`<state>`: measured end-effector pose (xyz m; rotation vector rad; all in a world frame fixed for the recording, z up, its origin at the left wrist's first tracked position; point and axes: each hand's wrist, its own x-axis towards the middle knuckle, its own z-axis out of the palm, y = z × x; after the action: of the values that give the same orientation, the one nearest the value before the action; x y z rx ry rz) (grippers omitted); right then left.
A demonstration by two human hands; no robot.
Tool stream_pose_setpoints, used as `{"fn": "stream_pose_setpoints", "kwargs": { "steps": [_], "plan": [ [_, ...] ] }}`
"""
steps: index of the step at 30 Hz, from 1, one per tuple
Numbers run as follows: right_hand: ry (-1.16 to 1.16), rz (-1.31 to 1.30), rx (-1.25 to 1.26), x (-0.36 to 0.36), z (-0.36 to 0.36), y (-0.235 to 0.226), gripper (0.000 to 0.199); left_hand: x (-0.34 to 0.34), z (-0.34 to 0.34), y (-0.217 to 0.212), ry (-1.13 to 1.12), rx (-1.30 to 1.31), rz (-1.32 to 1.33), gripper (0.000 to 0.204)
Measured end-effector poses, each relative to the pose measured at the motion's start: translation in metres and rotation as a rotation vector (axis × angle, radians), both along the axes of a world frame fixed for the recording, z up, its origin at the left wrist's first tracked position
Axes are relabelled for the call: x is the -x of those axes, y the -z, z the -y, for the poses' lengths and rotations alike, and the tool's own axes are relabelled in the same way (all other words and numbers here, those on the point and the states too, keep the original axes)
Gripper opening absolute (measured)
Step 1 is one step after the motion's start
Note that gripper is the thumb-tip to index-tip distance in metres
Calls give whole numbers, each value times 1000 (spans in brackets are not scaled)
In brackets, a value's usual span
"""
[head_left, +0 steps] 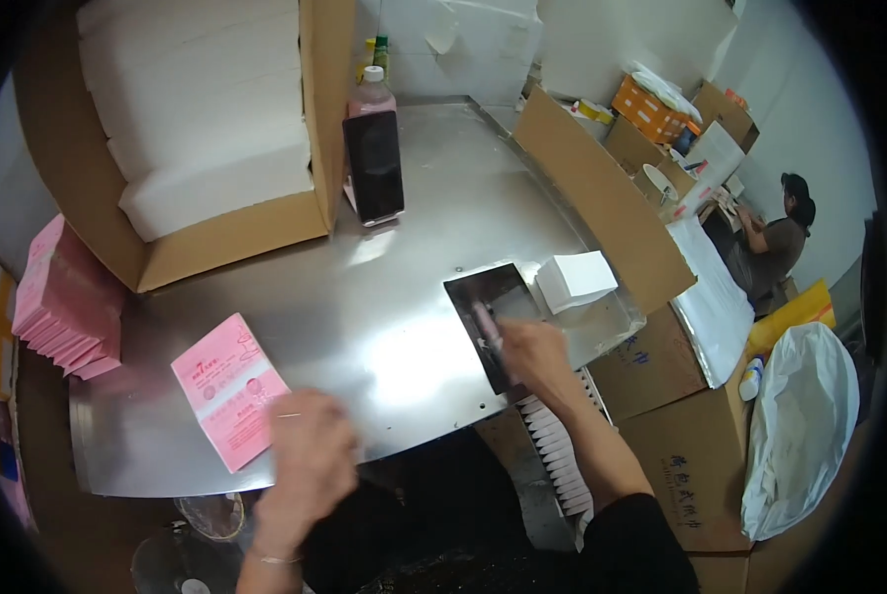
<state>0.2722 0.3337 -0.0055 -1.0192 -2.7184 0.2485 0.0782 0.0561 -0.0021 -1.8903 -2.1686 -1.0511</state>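
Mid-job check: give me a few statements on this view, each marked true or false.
1. The phone stands in front of a bottle. True.
2. The right hand is over the carton. False: it is over the black rectangle.
3. The left hand is by the flat pink pack. True.
4. The carton is shut. False: it is open, with white bundles inside.
5. Another person shows at the right. True.

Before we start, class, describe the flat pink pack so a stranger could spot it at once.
On the shiny metal table, look left of centre, by the person's left hand. A pink rectangular pack lies there, crossed by a paler band; it lies flat and apart, unlike the pink packs bunched together at the table's left.
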Motion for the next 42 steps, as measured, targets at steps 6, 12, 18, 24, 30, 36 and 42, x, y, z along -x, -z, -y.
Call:
{"fn": "stream_pose_setpoints", "kwargs": {
  "steps": [6, 12, 18, 24, 30, 36, 42],
  "plan": [
    [282, -104, -639, -25, -56, -12, 21, 52, 44, -12, -604, 190, -98, 27],
    [284, -233, -520, -30, -69, -13, 16, 42, 34, -36, -408, 72, 49, 23],
    [31, -479, -480, -25, -56, 10, 39, -41, -67, 9, 208, -17, 104, 36],
    [-690, -321, -374, 8, 110, 19, 33, -11, -57, 19, -31, 59, -74, 66],
    [-577, -313, -266, 65, 96, 10, 18, -32, -75, 21, -187, 40, -90, 69],
    [81, -271, -529, -1, -4, -33, 18, -25, -59, 14, -281, 190, -228, 54],
    [263, -181, -511, -31, -73, 2, 19, -39, -69, 4, -262, 224, -229, 60]
  ]
}}
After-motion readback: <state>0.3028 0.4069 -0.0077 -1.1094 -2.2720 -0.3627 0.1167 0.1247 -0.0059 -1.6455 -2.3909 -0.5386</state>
